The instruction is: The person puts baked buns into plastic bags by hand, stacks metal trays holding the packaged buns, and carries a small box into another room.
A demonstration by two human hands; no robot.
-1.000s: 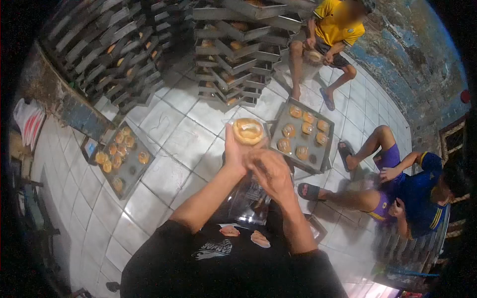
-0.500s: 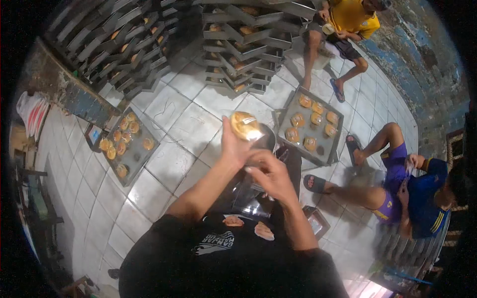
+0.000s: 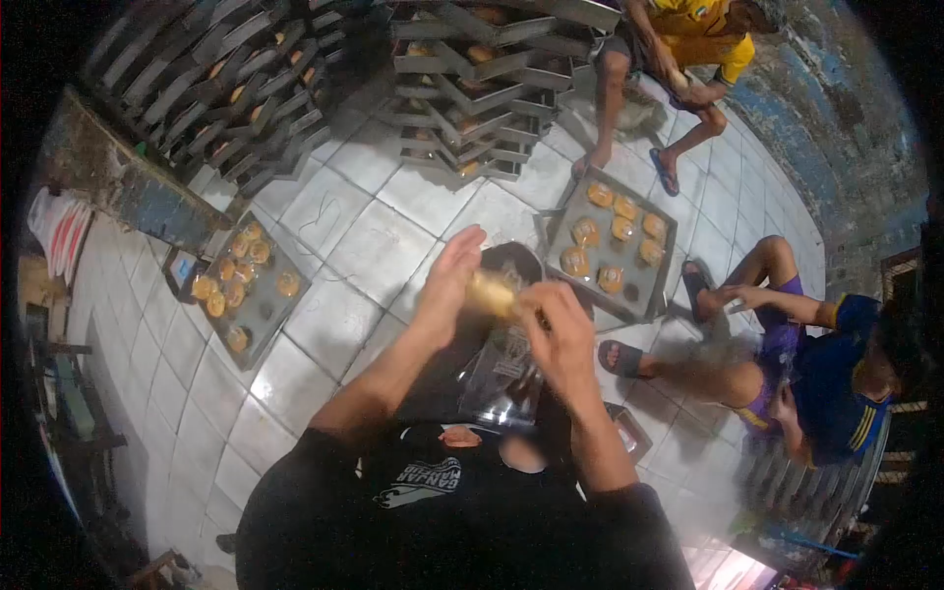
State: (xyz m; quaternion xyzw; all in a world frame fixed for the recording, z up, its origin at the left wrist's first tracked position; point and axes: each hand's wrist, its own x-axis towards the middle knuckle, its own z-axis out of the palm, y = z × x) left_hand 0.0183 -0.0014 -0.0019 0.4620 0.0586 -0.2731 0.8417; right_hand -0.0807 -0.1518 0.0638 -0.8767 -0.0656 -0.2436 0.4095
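Observation:
A golden round bun (image 3: 490, 293), blurred by motion, is between my hands in front of my lap. My left hand (image 3: 447, 285) has its fingers stretched out, with the bun beside its palm. Curled fingers of my right hand (image 3: 560, 329) pinch at the bun's right end, where the clear wrapper seen earlier is hard to make out. Clear plastic bags (image 3: 500, 385) lie on my lap below both hands.
Baking trays of buns stand on the tiled floor, one at left (image 3: 264, 329) and one at right (image 3: 644, 192). Stacked metal trays (image 3: 472, 108) rise ahead. A person in yellow (image 3: 693, 44) sits far right; another in dark blue (image 3: 836, 383) sits nearer.
The bun has left my left palm and tipped down between the hands. My left fingers have straightened, and my right hand has shifted right and up. The person in blue has reached an arm forward.

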